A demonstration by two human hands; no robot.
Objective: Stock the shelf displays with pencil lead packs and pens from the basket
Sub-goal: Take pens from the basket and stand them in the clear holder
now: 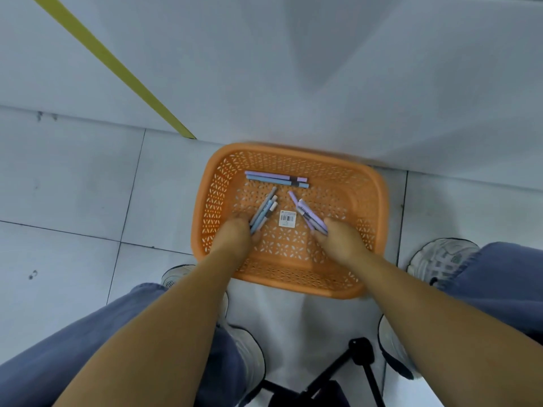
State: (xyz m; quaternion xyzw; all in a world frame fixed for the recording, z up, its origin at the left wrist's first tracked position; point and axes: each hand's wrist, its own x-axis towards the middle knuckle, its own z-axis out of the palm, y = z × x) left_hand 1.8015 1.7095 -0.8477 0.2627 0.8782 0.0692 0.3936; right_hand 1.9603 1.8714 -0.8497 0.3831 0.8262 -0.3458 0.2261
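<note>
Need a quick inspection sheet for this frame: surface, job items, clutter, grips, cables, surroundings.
Surface: grey tiled floor; the orange basket stands on it against a white panel.
Job's things: two loose pens lie side by side at the basket's far end; blue-grey pens and purple pens are in hand; no lead packs seen.
Clutter: barcode label on the basket bottom.
Grips: left grip holds the blue-grey pens; right grip holds the purple pens.
Cables: nothing seen.
Surroundings: black tripod near the feet, white shoes, yellow strip on the panel.
</note>
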